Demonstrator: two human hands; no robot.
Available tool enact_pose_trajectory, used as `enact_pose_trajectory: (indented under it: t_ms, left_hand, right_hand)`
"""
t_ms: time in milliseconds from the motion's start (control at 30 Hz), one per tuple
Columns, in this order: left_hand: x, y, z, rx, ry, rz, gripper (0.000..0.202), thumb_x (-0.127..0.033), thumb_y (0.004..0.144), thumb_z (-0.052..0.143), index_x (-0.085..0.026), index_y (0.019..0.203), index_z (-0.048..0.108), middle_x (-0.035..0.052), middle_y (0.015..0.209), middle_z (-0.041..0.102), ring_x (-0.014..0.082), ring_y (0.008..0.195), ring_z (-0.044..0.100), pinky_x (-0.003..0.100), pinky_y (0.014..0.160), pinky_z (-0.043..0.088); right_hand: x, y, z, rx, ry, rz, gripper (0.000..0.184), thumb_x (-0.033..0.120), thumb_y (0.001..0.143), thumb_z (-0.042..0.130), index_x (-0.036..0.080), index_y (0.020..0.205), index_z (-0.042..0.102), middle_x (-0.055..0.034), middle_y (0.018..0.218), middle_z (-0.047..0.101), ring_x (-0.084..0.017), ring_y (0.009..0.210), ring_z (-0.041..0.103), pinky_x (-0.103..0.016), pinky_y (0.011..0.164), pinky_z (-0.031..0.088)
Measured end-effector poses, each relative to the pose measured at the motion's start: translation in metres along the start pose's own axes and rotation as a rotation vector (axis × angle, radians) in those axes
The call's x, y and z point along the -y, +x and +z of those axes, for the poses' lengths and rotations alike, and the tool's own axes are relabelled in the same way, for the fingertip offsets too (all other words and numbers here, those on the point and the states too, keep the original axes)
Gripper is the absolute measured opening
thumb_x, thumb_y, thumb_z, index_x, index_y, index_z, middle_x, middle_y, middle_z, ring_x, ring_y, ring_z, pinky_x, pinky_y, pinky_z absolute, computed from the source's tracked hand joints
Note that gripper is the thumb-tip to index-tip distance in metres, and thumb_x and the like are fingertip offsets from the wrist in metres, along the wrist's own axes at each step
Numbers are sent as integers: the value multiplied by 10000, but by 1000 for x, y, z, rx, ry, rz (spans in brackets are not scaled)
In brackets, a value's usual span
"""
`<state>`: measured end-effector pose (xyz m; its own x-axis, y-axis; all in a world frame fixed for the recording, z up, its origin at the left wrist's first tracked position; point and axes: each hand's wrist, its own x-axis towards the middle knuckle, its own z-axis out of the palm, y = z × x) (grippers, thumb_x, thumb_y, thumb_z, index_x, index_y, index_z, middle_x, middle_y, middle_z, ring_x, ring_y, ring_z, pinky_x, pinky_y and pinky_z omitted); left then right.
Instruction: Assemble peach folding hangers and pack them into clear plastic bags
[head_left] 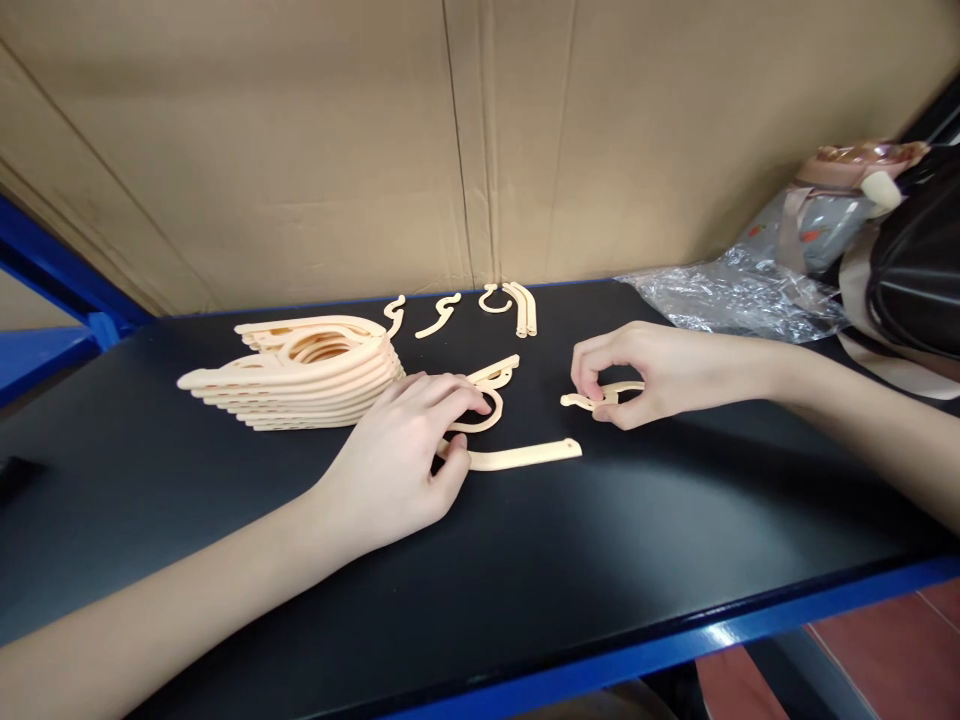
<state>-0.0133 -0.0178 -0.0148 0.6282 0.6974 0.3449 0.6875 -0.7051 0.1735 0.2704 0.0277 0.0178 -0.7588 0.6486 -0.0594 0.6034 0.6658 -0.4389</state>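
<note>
1. Fingers (465, 405) of the left hand (401, 455) lay bent over a cream ringed frame (498, 412), with the thumb set apart on a slim bar (525, 457) at its near side. That hand was half closed and had hold of these parts; it hid where they met, so I could not tell whether they were joined.
2. The right hand (645, 380) was nearly closed, thumb and fingers pinching a small curved piece (577, 401) low over the black tabletop (600, 560), well apart from the left hand.
3. Both the frame and the bar sat near the middle of the tabletop, to the right of a stack of frames (330, 398).
4. Behind them, along the far edge, lay two wavy pieces (437, 318), a hook (495, 311) and a few slim strips (531, 310) side by side.
5. Crumpled clear plastic (735, 300) spread at the far right, near a bottle (825, 225) and a dark bag (919, 250).
6. Cardboard (300, 150) stood upright behind everything.
</note>
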Motion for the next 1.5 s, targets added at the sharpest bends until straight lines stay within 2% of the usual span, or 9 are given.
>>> enact_pose_trajectory:
  t_ms: [233,400,633,733,967,1133,1200,1400,1500]
  left_hand:
    - [5,-2,0,28,-12,51,431,-91,726,416,-199,1101,600,36,1188,651,241,1073,592,473,1054,380]
    - [6,-1,3,35,16,67,439,-62,748,378,-202,1114,576,31,1199,645,216,1132,573,477,1119,291]
    - [3,2,0,29,119,96,287,-122,922,356,-162,1080,592,85,1072,645,249,959,576,432,885,450]
    - [2,2,0,-10,138,108,264,-156,965,353,-159,1063,599,85,1045,646,241,936,585,430,891,451]
    - [-5,-5,1,70,-83,216,372,-481,878,617,-212,1128,555,111,1359,542,298,1344,432,556,1184,185]
    - [-7,-3,-2,187,-205,230,64,-264,926,556,-207,897,564,109,1356,520,262,1364,389,448,1104,388]
    - [-6,-3,-3,191,-201,239,111,-245,951,516,-204,855,554,103,1333,534,254,1327,423,423,1071,428]
    - [-3,-5,3,135,-119,184,164,-317,966,523,-196,857,536,97,1312,561,270,1347,432,602,1167,231]
    - [-2,-6,5,109,-114,164,204,-330,990,474,-194,847,523,108,1327,551,263,1330,456,580,1150,288]
  right_hand:
    - [10,-4,-4,-2,20,48,64,258,790,599,214,746,583,46,730,640,-123,639,575,-264,618,420]
    - [29,1,3,-28,-38,-58,89,268,825,610,207,770,577,40,754,620,-107,634,552,-251,603,405]
    - [39,-1,21,-79,-41,-126,192,344,928,541,189,819,571,11,812,607,-102,653,534,-244,601,389]
    - [34,-4,29,-122,-34,-84,158,321,933,532,189,850,560,22,781,600,-97,627,522,-232,579,380]
    - [25,-2,39,-231,-40,-113,272,346,992,446,168,892,626,0,799,596,-87,608,505,-227,573,376]
    - [28,0,42,-221,-80,-118,358,344,1024,361,152,929,647,-7,757,578,-102,602,510,-248,592,380]
    - [28,0,43,-217,-84,-110,382,348,1029,333,151,914,640,-15,755,587,-112,606,516,-258,600,385]
    - [26,-1,46,-224,-63,-93,376,365,1033,317,166,915,614,-19,765,614,-126,621,529,-269,608,389]
    - [25,-1,46,-234,-35,-85,374,373,1033,320,168,926,613,-16,758,614,-127,622,536,-268,609,389]
